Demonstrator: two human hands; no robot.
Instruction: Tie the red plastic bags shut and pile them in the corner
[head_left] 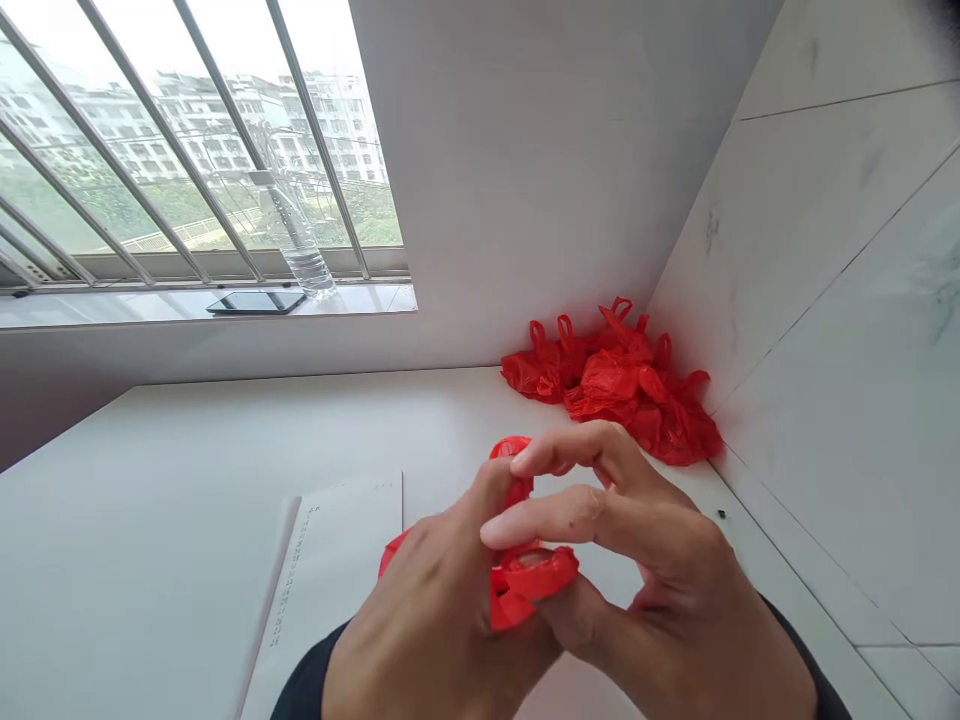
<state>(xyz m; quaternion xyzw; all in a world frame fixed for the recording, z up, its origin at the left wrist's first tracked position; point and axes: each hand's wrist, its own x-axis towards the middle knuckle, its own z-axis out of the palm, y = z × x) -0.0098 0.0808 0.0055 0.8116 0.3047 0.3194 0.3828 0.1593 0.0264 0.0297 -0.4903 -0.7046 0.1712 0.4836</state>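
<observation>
Both my hands meet over the near part of the white table, working on a red plastic bag (541,573). My left hand (431,590) is closed around the bag, its back towards me. Bits of red show above it and beyond its wrist side. A loop of the bag goes round the thumb of my right hand (660,560), close to the tip. The right index and middle fingers are bent and reach over to the left hand's fingers. Much of the bag is hidden inside the hands.
Several red plastic bags (622,375) lie heaped in the far right corner, against the walls. An open notebook (330,570) rests on the white table (187,450) at left. A phone (256,302) and a clear bottle (296,240) are on the sill of the barred window.
</observation>
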